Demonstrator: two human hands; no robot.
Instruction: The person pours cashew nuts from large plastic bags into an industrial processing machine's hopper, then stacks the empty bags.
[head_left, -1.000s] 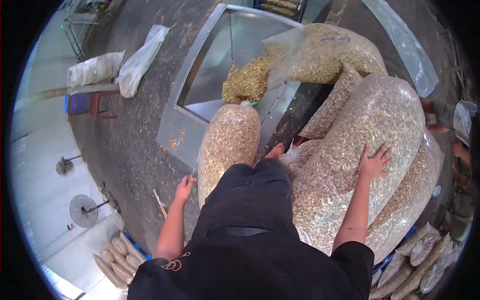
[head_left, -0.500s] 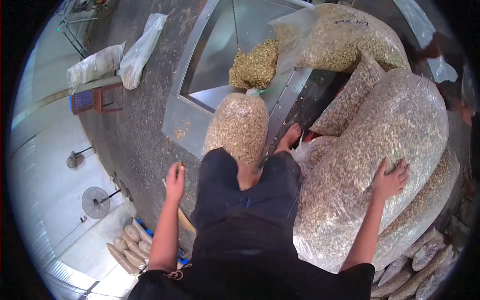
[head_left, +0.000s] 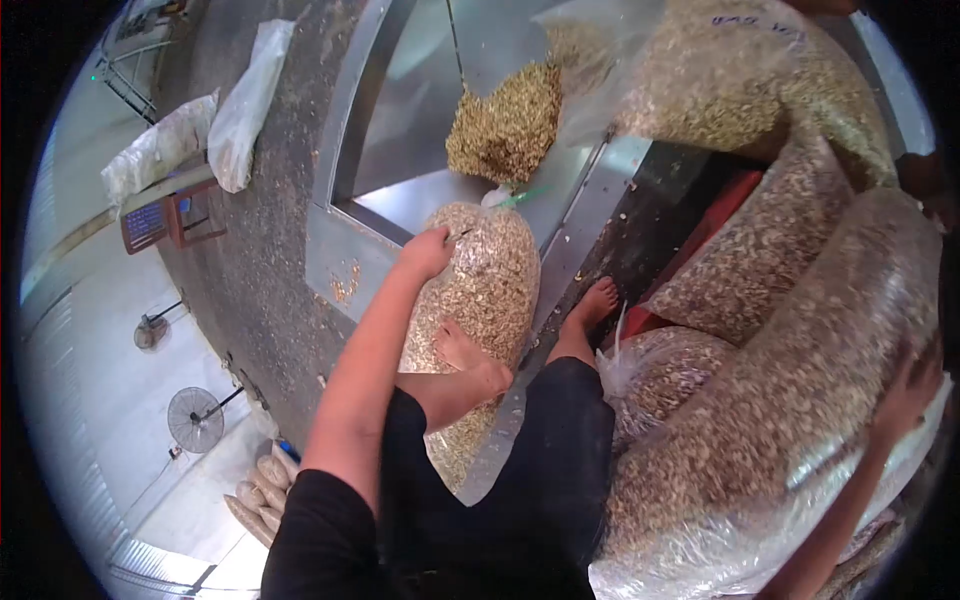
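Note:
My left hand is closed around a small thin object and rests on the top of a tied clear bag of grain that leans against the metal hopper's rim. My left bare foot presses on that bag's middle. My right hand lies flat, fingers spread, on a very large clear bag of grain at the right. My right foot stands on the dark floor between the bags.
Loose grain is heaped in the hopper under an open, tipped bag. Another full bag leans behind the large one. White sacks and a red stool stand left. A floor fan and stacked bags lie lower down.
My left hand has risen from beside my hip up to the top of the tied bag. My left foot has stepped onto that bag. My right hand slid lower right on the large bag.

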